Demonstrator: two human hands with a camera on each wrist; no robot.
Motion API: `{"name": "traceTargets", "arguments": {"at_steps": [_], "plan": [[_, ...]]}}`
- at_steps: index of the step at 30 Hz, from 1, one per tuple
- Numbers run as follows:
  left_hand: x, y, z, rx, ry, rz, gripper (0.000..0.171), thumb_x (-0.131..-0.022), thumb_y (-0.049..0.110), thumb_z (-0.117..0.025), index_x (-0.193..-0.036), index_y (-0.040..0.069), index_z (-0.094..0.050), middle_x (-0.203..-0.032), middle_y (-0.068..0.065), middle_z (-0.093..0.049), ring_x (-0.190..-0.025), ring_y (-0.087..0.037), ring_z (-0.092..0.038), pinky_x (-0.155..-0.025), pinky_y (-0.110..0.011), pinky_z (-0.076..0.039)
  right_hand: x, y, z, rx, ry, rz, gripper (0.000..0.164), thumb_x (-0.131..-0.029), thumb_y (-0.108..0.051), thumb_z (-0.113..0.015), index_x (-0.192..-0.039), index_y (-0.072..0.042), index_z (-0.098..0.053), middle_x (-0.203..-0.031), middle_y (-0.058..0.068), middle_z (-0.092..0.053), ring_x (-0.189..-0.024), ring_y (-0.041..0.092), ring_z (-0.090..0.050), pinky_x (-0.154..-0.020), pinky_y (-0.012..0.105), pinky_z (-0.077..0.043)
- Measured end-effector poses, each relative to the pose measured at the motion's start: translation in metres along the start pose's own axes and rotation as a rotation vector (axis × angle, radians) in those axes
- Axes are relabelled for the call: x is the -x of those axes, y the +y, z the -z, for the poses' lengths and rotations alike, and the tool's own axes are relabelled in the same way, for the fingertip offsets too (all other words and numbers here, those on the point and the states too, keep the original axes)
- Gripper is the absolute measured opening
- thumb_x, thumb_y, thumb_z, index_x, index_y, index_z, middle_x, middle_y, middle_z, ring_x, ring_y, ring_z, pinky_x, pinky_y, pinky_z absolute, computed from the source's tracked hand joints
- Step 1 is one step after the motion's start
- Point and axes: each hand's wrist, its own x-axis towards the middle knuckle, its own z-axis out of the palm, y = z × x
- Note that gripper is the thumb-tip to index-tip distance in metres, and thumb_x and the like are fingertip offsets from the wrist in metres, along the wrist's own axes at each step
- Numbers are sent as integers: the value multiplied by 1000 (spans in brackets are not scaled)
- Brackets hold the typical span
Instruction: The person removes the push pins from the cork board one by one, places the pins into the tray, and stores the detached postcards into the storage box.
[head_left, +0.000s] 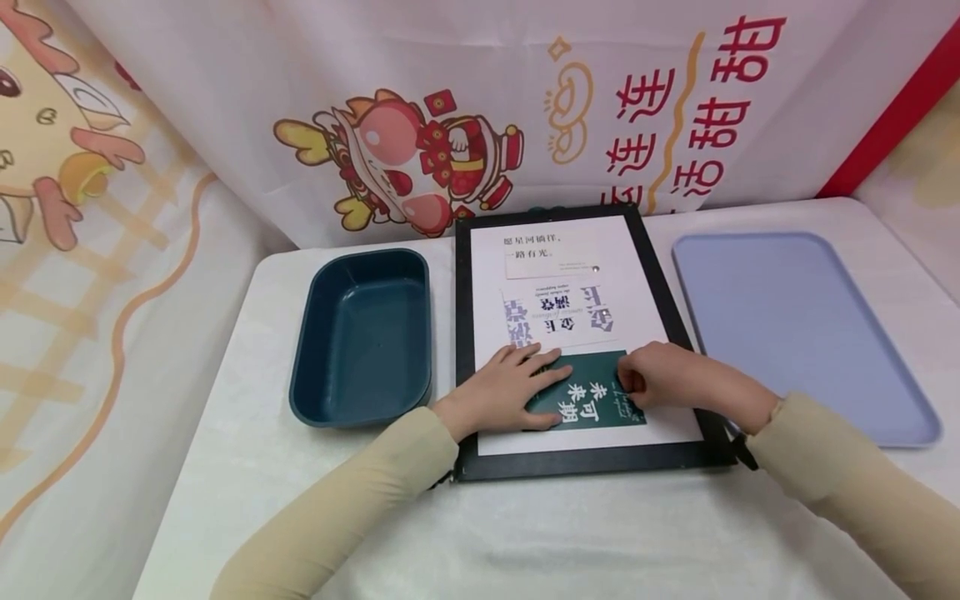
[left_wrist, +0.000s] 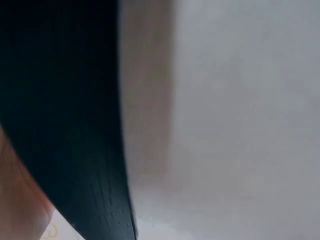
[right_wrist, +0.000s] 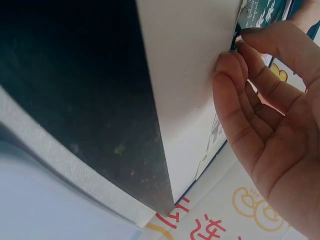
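Observation:
On the white sheet of a black-framed board [head_left: 585, 463] lies a dark green card [head_left: 592, 379] with white lettering. My left hand [head_left: 510, 387] rests spread on the card's left end, fingers extended. At the card's right end my right hand [head_left: 663, 375] has its fingers curled in. In the right wrist view, the thumb and forefinger of this hand [right_wrist: 280, 110] pinch a small dark piece [right_wrist: 236, 39] against the board; its kind is mostly hidden. Above the green card lie a purple-lettered card [head_left: 558, 317] and a cream card [head_left: 547, 262], each with a small round dot at its right end.
A deep teal bin [head_left: 300, 358] stands to the left of the board. To the right lies a pale blue tray [head_left: 795, 325]. The white-covered table [head_left: 585, 542] meets a printed cloth backdrop [head_left: 562, 50] at the back.

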Motion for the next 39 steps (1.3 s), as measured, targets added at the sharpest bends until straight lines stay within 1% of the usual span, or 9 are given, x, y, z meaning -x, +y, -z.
{"name": "traceTargets", "arguments": {"at_steps": [5, 8, 13, 20, 26, 34, 39], "plan": [[0, -1, -2, 2, -3, 0, 70, -92, 64, -41, -152, 34, -20, -162, 6, -13, -151, -20, -10, -121, -47, -14, -1, 3, -1, 4, 2, 15, 12, -76, 1, -64, -75, -10, -60, -66, -2, -54, -60, 9, -45, -57, 21, -37], [-1, -2, -2, 2, -1, 3, 70, -92, 65, -41, -152, 34, -20, -162, 6, -12, -151, -20, -9, -121, -47, -14, -2, 5, -1, 2, 0, 25, 12, -76, 1, -64, -75, -10, -60, -67, -2, -55, -61, 9, -46, -57, 21, -38], [0, -2, -2, 3, 1, 2, 70, -92, 65, -41, -152, 34, -20, -162, 6, -13, -151, -20, -10, -121, -47, -14, -1, 7, 0, -39, -23, 18, 12, -77, -3, -68, -75, -11, -59, -69, -3, -57, -63, 8, -48, -58, 21, -41], [0, -2, -3, 2, -3, 4, 71, -92, 65, -41, -152, 35, -20, -162, 7, -12, -151, -19, -9, -121, -47, -14, 1, 8, 0, -94, -29, 11, 14, -81, -4, -68, -75, -12, -58, -69, -4, -56, -64, 8, -48, -59, 21, -41], [-1, -2, -4, -10, -9, 9, 71, -92, 66, -40, -152, 35, -19, -162, 7, -11, -151, -18, -8, -121, -46, -13, 0, 9, 0, -82, -19, 34, 14, -81, -4, -68, -74, -12, -58, -68, -4, -56, -63, 7, -48, -58, 20, -41], [-1, -2, -5, -7, -16, 4, 71, -92, 66, -40, -152, 35, -17, -163, 7, -10, -151, -19, -8, -121, -46, -13, -2, 6, 3, -57, -56, 18, 12, -79, -4, -66, -74, -10, -58, -66, -2, -54, -60, 8, -45, -57, 21, -38], [-1, -2, -4, -11, -11, 6, 71, -92, 66, -40, -152, 35, -18, -163, 7, -10, -151, -18, -8, -121, -46, -14, -4, 2, 5, -31, -74, -11, 9, -78, -5, -66, -74, -9, -58, -67, -1, -54, -61, 10, -45, -57, 22, -36]]}}
